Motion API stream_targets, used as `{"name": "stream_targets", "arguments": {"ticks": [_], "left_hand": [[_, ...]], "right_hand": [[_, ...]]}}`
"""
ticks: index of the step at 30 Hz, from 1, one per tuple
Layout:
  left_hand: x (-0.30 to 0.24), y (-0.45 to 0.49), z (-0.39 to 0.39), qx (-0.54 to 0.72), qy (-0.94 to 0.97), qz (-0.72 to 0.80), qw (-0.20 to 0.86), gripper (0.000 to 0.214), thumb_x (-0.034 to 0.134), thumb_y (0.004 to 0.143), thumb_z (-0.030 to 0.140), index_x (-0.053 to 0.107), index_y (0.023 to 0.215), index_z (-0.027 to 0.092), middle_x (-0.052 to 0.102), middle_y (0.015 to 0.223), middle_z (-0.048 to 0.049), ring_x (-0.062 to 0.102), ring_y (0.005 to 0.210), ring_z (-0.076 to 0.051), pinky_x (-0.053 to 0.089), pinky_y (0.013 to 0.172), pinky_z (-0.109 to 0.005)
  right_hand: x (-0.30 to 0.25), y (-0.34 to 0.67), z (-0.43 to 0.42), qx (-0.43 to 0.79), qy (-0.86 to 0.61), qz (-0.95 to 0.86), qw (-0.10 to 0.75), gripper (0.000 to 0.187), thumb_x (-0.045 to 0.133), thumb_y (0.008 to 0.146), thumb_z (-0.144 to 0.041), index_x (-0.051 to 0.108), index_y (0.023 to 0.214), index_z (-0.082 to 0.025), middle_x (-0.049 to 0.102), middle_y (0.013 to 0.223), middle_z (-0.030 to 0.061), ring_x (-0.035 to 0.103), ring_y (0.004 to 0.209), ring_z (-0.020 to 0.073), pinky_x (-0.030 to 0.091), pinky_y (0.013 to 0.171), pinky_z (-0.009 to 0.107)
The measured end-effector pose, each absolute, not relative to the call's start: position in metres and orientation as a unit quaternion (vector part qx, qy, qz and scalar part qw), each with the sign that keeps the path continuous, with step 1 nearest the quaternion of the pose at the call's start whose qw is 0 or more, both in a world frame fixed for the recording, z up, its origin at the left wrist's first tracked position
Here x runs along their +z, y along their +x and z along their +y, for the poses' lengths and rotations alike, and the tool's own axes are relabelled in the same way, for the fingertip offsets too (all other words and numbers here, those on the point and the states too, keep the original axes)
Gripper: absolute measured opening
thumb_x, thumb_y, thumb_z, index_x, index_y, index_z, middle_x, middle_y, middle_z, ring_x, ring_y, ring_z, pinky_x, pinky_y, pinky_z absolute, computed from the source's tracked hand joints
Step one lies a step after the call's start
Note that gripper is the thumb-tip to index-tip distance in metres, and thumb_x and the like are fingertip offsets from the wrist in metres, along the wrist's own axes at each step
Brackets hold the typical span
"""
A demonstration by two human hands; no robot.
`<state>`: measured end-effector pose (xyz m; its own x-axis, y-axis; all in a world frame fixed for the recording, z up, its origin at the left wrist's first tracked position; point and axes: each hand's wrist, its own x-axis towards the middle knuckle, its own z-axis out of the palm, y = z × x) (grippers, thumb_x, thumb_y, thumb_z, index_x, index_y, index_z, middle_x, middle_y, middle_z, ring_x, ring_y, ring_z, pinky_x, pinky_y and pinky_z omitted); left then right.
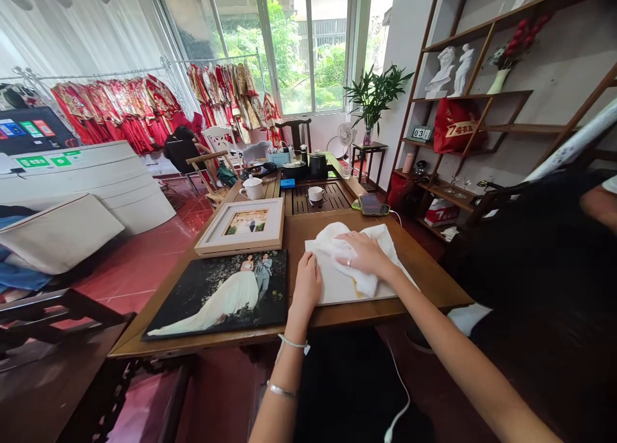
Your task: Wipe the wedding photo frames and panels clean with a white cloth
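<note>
A white panel (332,287) lies flat near the front edge of the wooden table, partly hidden by a bunched white cloth (385,240). My right hand (364,253) presses on the cloth, fingers curled into its folds, a ring on one finger. At the panel's left edge, my left hand (308,277) is closed around the border. A bit of yellow shows beneath the cloth. Left of my hands lies a dark wedding photo panel (236,295) with a couple on it. Behind that sits a light-framed picture (245,224) with a wide white mat.
Farther back on the wooden table (299,231) are a slatted tea tray (321,197), a white cup (315,193), a lidded mug (252,187) and a phone (373,204) with a cable. A dark chair (43,327) stands left; a person in black (530,250) is at right.
</note>
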<state>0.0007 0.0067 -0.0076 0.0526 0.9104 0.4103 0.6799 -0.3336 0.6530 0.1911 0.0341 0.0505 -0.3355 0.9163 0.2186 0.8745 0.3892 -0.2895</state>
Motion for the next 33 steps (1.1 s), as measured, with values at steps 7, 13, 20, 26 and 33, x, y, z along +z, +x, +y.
{"name": "stream_targets", "arguments": {"ticks": [7,13,20,26,33], "left_hand": [[-0.014,0.001,0.009,0.404,0.707,0.567,0.125,0.035,0.041,0.089,0.012,0.059,0.119,0.008,0.054,0.134,-0.0222,0.048,0.132,-0.030,0.035,0.114,-0.048],[-0.012,0.004,0.007,0.415,0.705,0.561,0.122,0.037,0.040,0.089,0.011,0.058,0.122,0.007,0.054,0.133,-0.0230,0.047,0.131,-0.031,0.035,0.113,-0.050],[-0.005,0.002,0.001,0.438,0.721,0.516,0.149,0.040,0.044,0.082,0.004,0.061,0.118,0.011,0.059,0.124,-0.0177,0.052,0.123,-0.027,0.040,0.109,-0.045],[-0.011,0.000,0.005,0.453,0.696,0.534,0.160,0.033,0.042,0.088,0.010,0.062,0.114,0.012,0.056,0.129,-0.0181,0.052,0.126,-0.027,0.039,0.110,-0.046],[-0.010,-0.001,0.007,0.424,0.694,0.560,0.162,0.034,0.043,0.089,0.013,0.061,0.117,0.011,0.055,0.134,-0.0200,0.049,0.132,-0.028,0.035,0.114,-0.046]], "right_hand": [[0.055,0.169,0.064,0.039,-0.617,-0.767,0.171,0.055,0.051,0.089,-0.049,0.048,0.138,-0.027,0.051,0.135,0.0157,0.047,0.119,0.0384,0.036,0.095,0.056],[0.051,0.171,0.035,0.043,-0.506,-0.846,0.165,0.050,0.061,0.083,-0.045,0.054,0.131,-0.031,0.054,0.135,0.0082,0.046,0.122,0.0334,0.038,0.095,0.050],[0.044,0.192,-0.010,0.072,-0.387,-0.890,0.230,0.047,0.071,0.078,-0.046,0.060,0.119,-0.026,0.060,0.125,0.0086,0.051,0.117,0.0298,0.037,0.099,0.048],[0.043,0.211,-0.007,0.114,-0.395,-0.872,0.266,0.043,0.069,0.079,-0.043,0.059,0.118,-0.026,0.063,0.123,0.0071,0.055,0.116,0.0277,0.041,0.098,0.046],[0.061,0.211,0.031,0.084,-0.512,-0.834,0.187,0.048,0.061,0.084,-0.043,0.055,0.128,-0.025,0.061,0.127,0.0091,0.057,0.112,0.0288,0.044,0.094,0.043]]}}
